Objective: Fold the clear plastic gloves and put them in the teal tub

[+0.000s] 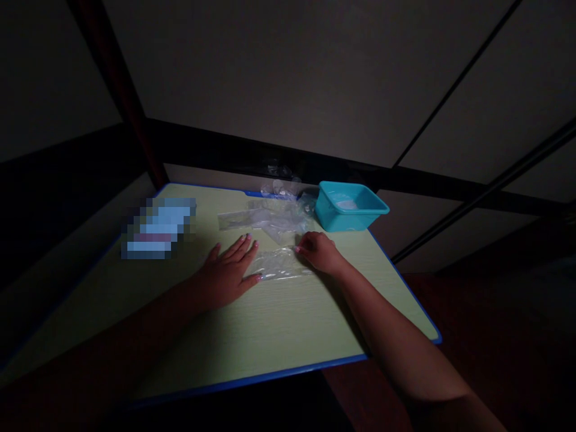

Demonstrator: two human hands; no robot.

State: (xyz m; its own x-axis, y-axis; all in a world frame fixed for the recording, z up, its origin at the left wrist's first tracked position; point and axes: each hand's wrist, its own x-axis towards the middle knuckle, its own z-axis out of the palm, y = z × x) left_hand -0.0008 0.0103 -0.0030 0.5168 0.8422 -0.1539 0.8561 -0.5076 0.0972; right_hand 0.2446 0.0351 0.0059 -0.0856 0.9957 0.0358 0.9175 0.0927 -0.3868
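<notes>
Where the table (pixel 279 327) comes nearest, its smooth, pale yellow-green top with a faint wood-like grain ends in a rounded blue edge band. Both bare forearms reach in over this side, the left one deep in shadow.

Farther in, a clear plastic bag (pixel 276 265) lies flat near the middle of the top, a thin, glossy, roughly rectangular strip with wrinkles that catch the light. The left hand (pixel 228 275) rests palm down at its left end, fingers fanned well apart, the thumb and fingertips reaching onto the film. At the other end the right hand (pixel 320 252) is curled, its thumb and fingertips brought together on the bag's upper right corner in a pinch.

Just beyond the hands sits a loose heap of clear film (pixel 274 217), crumpled and overlapping, with one long flat piece stretching left. Well to the left, a pixelated patch (pixel 157 228) in pale blue hides whatever lies there. At the far right corner stands a turquoise basin (pixel 339 221) of smooth plastic, with sloping walls and a rounded rim, some clear film (pixel 347 201) inside. Behind everything rise flat greyish panels (pixel 270 78) above a glossy black strip (pixel 216 141).
</notes>
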